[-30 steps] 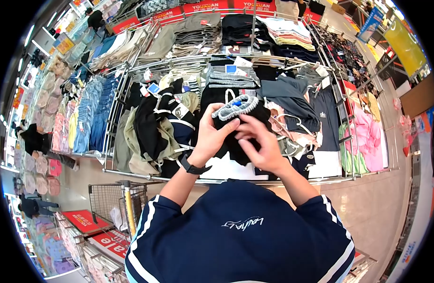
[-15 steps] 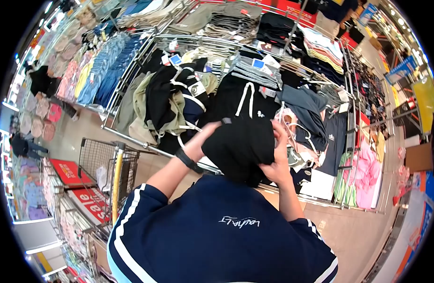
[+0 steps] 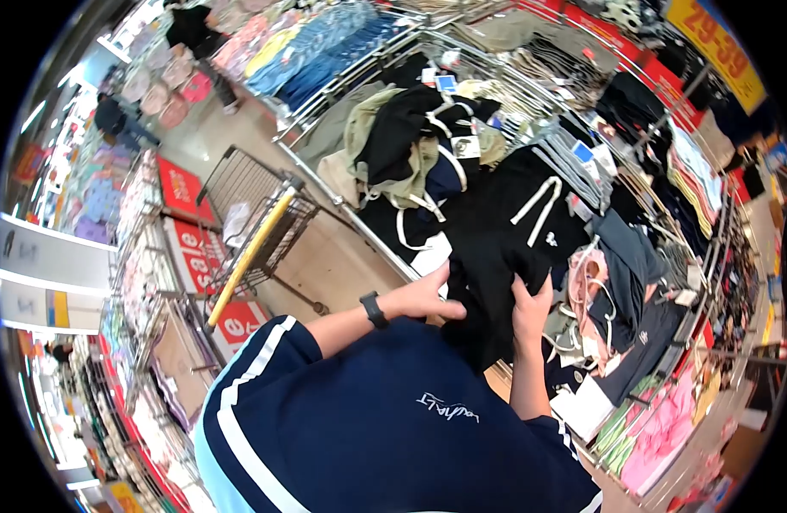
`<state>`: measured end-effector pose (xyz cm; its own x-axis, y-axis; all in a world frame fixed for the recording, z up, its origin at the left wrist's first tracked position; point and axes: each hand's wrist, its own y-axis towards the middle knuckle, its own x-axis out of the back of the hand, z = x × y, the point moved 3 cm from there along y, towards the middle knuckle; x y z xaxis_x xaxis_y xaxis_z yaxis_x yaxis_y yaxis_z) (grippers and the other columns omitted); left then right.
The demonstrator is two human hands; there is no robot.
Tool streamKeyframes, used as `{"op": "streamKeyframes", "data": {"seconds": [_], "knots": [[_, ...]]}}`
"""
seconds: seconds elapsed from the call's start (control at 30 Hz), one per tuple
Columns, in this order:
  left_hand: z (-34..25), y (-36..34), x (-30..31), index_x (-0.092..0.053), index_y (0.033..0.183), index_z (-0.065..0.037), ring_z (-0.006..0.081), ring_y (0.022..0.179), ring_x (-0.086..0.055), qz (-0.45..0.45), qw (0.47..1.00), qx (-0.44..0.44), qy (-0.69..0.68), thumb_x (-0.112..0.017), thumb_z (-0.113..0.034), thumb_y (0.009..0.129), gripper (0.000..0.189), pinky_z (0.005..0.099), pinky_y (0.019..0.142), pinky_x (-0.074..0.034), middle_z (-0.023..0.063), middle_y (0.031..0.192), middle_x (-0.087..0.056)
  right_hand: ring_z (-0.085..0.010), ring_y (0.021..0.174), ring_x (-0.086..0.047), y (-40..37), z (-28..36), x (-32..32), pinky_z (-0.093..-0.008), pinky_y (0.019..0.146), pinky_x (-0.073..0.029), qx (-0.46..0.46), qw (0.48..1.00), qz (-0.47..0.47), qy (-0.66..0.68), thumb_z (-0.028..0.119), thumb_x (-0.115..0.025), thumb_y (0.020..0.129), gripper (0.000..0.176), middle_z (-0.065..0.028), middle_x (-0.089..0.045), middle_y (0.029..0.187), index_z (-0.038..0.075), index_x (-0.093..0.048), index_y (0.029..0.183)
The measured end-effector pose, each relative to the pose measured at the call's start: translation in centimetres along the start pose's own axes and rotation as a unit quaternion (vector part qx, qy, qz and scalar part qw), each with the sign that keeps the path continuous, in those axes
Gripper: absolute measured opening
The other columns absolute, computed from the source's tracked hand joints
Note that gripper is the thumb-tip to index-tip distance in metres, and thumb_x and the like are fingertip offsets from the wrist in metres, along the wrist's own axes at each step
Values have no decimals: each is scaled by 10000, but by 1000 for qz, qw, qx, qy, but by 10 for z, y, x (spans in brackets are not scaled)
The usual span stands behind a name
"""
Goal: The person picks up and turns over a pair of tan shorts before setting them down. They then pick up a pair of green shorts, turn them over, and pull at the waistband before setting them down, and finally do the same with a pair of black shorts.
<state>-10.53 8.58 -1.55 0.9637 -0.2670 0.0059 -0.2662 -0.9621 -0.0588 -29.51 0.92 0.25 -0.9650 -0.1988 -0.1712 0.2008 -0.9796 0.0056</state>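
Note:
A black garment [image 3: 486, 291] hangs loosely in front of my chest, its upper part merging with black clothes on the display. My left hand [image 3: 417, 297], with a dark band on the wrist, is at the garment's left edge, thumb and fingers spread apart. On the other side, my right hand [image 3: 530, 315] grips the garment, thumb on top and the other fingers partly hidden. Just beyond lie black pants with a white drawstring [image 3: 537, 209]. Left of them is a loose heap of black and olive clothes [image 3: 398, 141].
A metal display rack [image 3: 351, 218] runs diagonally ahead, with folded grey clothes [image 3: 573, 167] and pink clothes [image 3: 658, 440]. A shopping cart with a yellow handle [image 3: 255, 256] stands at the left, near red sale signs [image 3: 182, 186]. Two people [image 3: 197, 38] are at the upper left.
The view has turned, so the rack and cart have shifted right. The bunched black garment has been lowered and now hangs looser. My left hand's fingers have spread.

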Motion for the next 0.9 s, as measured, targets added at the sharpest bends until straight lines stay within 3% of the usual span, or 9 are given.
{"op": "streamKeyframes", "data": {"seconds": [0.07,0.2,0.27,0.33,0.43,0.57,0.77,0.87,0.9], "knots": [[5,-11,-10,-219,1465,20,260,1342,-339,-67,982,17,178,-835,-311,709,1030,377,1114,-290,153,1494,-302,-149,951,-602,0,-5,-21,-256,880,-447,-18,998,52,32,-26,-605,838,291,-61,-644,1040,-21,-564,1126],[23,-31,0,-397,1365,42,208,1224,-480,-169,982,0,-83,-811,-181,738,784,347,1048,-383,133,1344,-495,-150,942,-596,2,-6,-49,-270,871,-459,-46,993,105,23,-25,-626,837,338,-78,-626,1041,-24,-512,1155],[38,-34,10,-380,1376,-14,191,1210,-487,-175,982,-19,-72,-784,-121,769,737,350,1036,-396,89,1342,-489,-159,993,-571,-5,-9,-58,-272,897,-443,-34,996,87,3,-20,-638,831,409,-86,-589,1082,-4,-443,1190],[32,-34,14,-383,1368,-15,190,1212,-488,-199,974,-37,-104,-778,-119,782,714,351,1033,-400,86,1336,-494,-207,1100,-526,-13,-18,-64,-314,981,-403,-48,994,94,14,27,-713,792,735,-147,-492,1231,41,-227,1343],[35,-40,29,-458,1320,-3,188,1172,-529,-286,937,-8,-199,-708,-82,842,545,337,1009,-429,80,1277,-553,-245,1198,-481,-30,-22,-82,-335,1024,-387,-107,986,130,17,65,-751,770,894,-164,-429,1337,67,-160,1440],[39,-60,66,-493,1286,17,194,1156,-548,-388,879,18,-276,-655,-27,866,451,326,987,-447,79,1254,-579,-211,1097,-578,-33,-36,-129,-320,983,-439,-191,969,149,56,39,-723,795,590,-123,-591,1188,-4,-439,1311],[18,-96,169,-464,1296,56,164,1165,-526,-488,846,-92,-197,-641,-68,904,447,309,1000,-422,104,1260,-570,-173,1015,-592,33,-47,-252,-293,913,-454,-47,977,209,-18,15,-691,795,465,-98,-627,1119,-21,-516,1224],[16,-104,228,-379,1354,65,203,1192,-518,-445,853,-118,-244,-627,-92,914,529,321,1020,-410,146,1314,-519,-179,988,-600,76,-55,-323,-290,878,-470,-16,984,177,2,5,-674,797,452,-113,-632,1103,-32,-507,1215],[18,-113,240,-370,1360,65,227,1189,-530,-476,851,-61,-214,-631,-105,909,548,336,1011,-424,160,1325,-507,-180,965,-603,93,-65,-344,-287,868,-473,-12,986,163,9,2,-672,798,454,-116,-635,1085,-31,-504,1218]]}}
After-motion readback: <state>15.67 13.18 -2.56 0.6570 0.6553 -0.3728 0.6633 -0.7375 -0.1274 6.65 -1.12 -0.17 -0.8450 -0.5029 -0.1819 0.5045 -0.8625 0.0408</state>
